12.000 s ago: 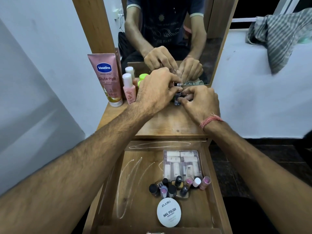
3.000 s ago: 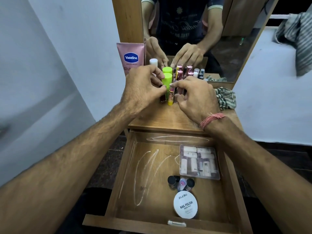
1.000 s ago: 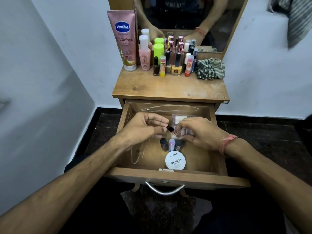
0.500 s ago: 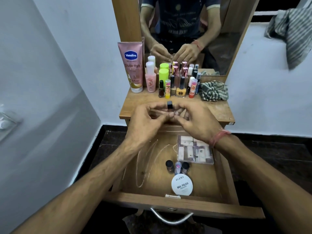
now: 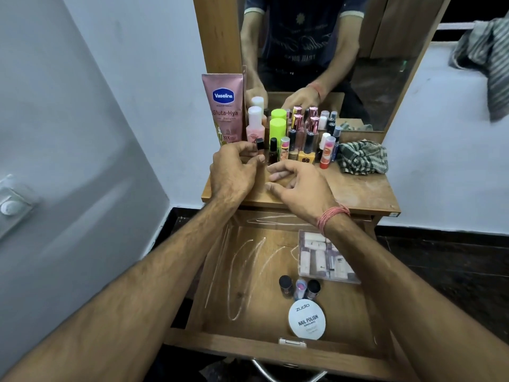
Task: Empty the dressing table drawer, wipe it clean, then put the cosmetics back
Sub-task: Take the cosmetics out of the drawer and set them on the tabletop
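Note:
The wooden drawer (image 5: 217,274) stands pulled out below the dressing table top (image 5: 358,191). Inside lie three small nail polish bottles (image 5: 299,288), a round white nail polish wipes tub (image 5: 306,319) and a clear plastic box (image 5: 325,257); white chalky streaks mark the floor. My left hand (image 5: 234,172) pinches a small black-capped bottle (image 5: 259,144) at the left end of the row of cosmetics (image 5: 303,139) on the table top. My right hand (image 5: 300,186) hovers beside it, fingers relaxed, holding nothing.
A pink Vaseline tube (image 5: 224,106) leans at the back left against the mirror frame. A checked cloth (image 5: 362,157) lies on the table top's right side. The mirror (image 5: 371,64) rises behind; a grey wall stands close on the left.
Both hands have moved from above the drawer onto the table top. The small bottle went left with my left hand to the row's end; my right hand has let go of it.

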`<control>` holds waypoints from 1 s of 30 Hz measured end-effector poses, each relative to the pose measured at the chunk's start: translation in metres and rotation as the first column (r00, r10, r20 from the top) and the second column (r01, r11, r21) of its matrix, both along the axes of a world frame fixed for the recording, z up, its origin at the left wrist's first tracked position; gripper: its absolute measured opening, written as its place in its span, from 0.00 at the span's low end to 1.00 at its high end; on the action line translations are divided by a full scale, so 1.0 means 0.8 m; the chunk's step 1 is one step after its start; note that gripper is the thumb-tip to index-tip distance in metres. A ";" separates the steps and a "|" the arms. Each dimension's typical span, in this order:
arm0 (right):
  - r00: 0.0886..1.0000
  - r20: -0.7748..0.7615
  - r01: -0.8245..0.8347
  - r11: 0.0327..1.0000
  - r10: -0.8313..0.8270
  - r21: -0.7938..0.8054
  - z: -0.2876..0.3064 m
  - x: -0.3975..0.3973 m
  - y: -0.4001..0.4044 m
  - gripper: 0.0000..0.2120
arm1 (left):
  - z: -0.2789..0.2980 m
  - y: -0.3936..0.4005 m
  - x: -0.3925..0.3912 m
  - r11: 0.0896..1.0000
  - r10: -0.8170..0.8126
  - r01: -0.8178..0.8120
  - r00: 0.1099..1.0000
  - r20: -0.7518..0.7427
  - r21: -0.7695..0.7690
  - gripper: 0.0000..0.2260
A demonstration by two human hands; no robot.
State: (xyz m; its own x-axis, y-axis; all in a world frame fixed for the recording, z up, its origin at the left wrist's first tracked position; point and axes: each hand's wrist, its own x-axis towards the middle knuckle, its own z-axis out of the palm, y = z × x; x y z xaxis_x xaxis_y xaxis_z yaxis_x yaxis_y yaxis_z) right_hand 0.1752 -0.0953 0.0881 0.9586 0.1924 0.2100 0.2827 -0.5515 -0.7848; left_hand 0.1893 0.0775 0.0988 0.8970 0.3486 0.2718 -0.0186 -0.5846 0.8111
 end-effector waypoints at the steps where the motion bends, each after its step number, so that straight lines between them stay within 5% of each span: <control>1: 1.000 -0.001 -0.009 1.000 0.009 0.013 0.000 -0.001 -0.002 0.12 | -0.001 0.000 0.002 1.000 0.009 -0.009 1.000 -0.001 0.010 0.12; 13: 0.992 -0.039 -0.110 0.985 0.116 0.132 0.009 -0.035 -0.024 0.09 | 0.004 0.000 -0.002 0.998 0.014 -0.008 0.997 -0.078 0.070 0.10; 19: 0.965 -0.088 -0.252 0.965 0.246 -0.074 0.019 -0.095 -0.079 0.06 | 0.007 0.011 -0.042 1.000 0.003 -0.002 0.997 -0.082 0.009 0.12; 22: 0.919 -0.212 -0.385 0.878 0.333 -0.286 0.011 -0.125 -0.111 0.06 | 0.000 0.007 -0.104 0.985 -0.160 0.161 0.987 -0.034 0.054 0.08; 26: 0.918 -0.191 -0.395 0.776 0.347 -0.491 -0.019 -0.154 -0.118 0.17 | -0.024 -0.006 -0.186 0.845 -0.487 0.531 0.812 -0.323 0.062 0.14; 30: 0.936 -0.137 -0.348 0.786 0.325 -0.511 -0.024 -0.162 -0.104 0.15 | -0.041 -0.008 -0.216 0.717 -0.499 0.651 0.730 -0.468 0.250 0.20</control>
State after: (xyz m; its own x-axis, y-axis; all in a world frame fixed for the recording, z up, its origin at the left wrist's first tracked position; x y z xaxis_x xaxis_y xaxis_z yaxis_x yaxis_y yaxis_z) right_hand 0.0458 -0.1788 0.0688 0.8180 0.5729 -0.0518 0.5018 -0.7547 -0.4227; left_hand 0.0163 0.0708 0.0662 0.9385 -0.3299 -0.1020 -0.2230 -0.8046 0.5504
